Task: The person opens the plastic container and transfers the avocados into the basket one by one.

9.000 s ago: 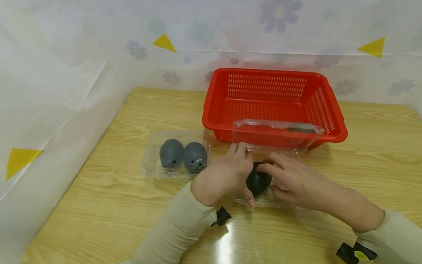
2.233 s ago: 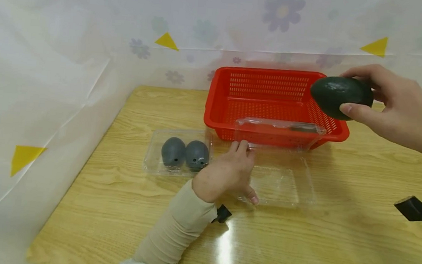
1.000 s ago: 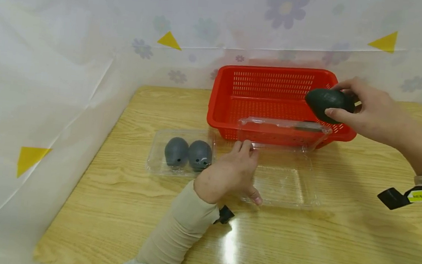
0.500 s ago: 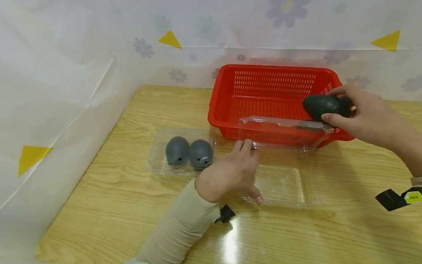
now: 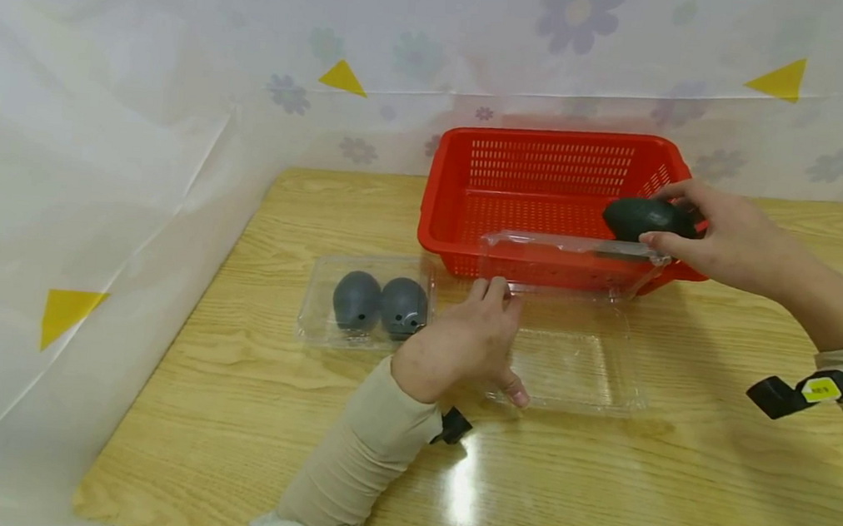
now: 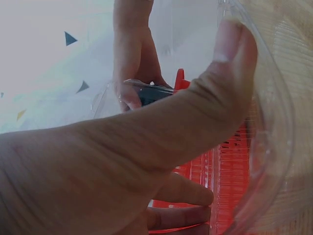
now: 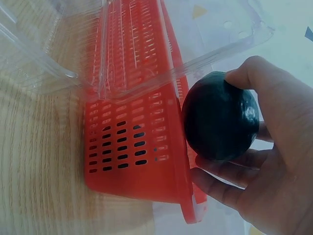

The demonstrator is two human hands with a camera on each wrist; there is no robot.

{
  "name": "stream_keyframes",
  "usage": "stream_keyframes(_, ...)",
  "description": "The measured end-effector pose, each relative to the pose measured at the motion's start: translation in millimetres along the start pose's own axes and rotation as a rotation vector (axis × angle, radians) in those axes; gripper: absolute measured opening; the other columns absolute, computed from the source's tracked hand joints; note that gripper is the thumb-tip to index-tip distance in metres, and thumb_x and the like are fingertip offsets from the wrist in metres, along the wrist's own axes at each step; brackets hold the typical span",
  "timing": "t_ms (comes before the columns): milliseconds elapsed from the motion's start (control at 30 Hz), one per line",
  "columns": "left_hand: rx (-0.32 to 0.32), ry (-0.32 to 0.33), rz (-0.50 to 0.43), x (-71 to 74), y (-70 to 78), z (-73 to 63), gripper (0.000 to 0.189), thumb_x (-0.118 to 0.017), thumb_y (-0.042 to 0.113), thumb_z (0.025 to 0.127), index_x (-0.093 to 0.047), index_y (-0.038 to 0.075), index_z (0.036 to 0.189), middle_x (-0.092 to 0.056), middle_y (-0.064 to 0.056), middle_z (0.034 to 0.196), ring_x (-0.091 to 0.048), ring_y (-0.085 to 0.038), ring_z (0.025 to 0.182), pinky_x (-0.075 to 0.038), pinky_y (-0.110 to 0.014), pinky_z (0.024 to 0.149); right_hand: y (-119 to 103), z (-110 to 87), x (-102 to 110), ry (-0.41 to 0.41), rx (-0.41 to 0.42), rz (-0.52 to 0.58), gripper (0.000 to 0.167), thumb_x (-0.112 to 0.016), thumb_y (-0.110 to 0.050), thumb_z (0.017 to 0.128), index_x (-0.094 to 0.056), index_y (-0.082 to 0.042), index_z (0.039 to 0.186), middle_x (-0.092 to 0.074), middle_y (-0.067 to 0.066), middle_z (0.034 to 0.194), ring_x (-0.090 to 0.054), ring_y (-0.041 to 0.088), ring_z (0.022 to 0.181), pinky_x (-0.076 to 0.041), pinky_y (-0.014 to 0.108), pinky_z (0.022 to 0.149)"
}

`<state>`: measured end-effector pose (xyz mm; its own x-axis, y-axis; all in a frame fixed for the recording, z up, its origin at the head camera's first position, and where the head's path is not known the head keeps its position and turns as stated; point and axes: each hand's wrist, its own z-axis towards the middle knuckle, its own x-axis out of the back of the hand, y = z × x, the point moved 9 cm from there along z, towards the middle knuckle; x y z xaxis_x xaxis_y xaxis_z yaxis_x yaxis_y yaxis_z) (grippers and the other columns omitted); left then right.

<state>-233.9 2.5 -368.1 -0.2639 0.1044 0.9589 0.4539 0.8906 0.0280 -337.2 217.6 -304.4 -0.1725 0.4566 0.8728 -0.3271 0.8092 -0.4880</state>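
My right hand (image 5: 732, 236) grips a dark green avocado (image 5: 639, 220) at the right end of the red basket (image 5: 437, 206), thumb on the near side. In the right wrist view the avocado (image 7: 220, 117) is beside the basket's rim (image 7: 183, 147). My left hand (image 5: 463, 342) holds the left end of a clear plastic clamshell box (image 5: 563, 367), its fingers at the hinge side and its thumb (image 6: 230, 83) at the front edge. The box's lid (image 5: 564, 267) stands raised against the basket. Nothing lies in the box's bottom half.
Left of my left hand stands a closed clear box (image 5: 315, 312) holding two dark oval fruits (image 5: 356, 301). Something dark shows through the slots of the basket's end wall in the right wrist view. A white flowered curtain (image 5: 402, 52) hangs behind the wooden table (image 5: 241, 431).
The avocado came out of the clear box in my right hand, moved over to the basket's right end, and has since been lowered into it. My left hand has stayed at the box.
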Motion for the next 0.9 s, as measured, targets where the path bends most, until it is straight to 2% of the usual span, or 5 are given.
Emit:
stream_keyframes(533, 0.004, -0.010, 0.005, 0.4, 0.7, -0.1, 0.113, -0.079, 0.074, 0.060, -0.041, 0.011, 0.146, -0.036, -0.007, 0.137, -0.037, -0.019, 0.120, -0.051, -0.024, 0.089, 8.6, 5.1, -5.3, -0.012, -0.007, 0.013, 0.063, -0.065, -0.035, 0.094, -0.040, -0.003, 0.142, -0.051, 0.026, 0.129, -0.055, 0.041, 0.102, -0.045, 0.032, 0.063)
stream_keyframes(900, -0.001, -0.017, 0.010, 0.5, 1.9, -1.2, 0.114, -0.078, 0.074, 0.060, -0.041, 0.010, 0.146, -0.035, -0.008, 0.140, -0.036, -0.020, 0.122, -0.049, -0.025, 0.095, 4.9, 14.3, -16.8, -0.034, 0.010, 0.016, 0.066, -0.067, -0.041, 0.093, -0.041, -0.004, 0.141, -0.049, 0.026, 0.133, -0.054, 0.039, 0.104, -0.046, 0.030, 0.064)
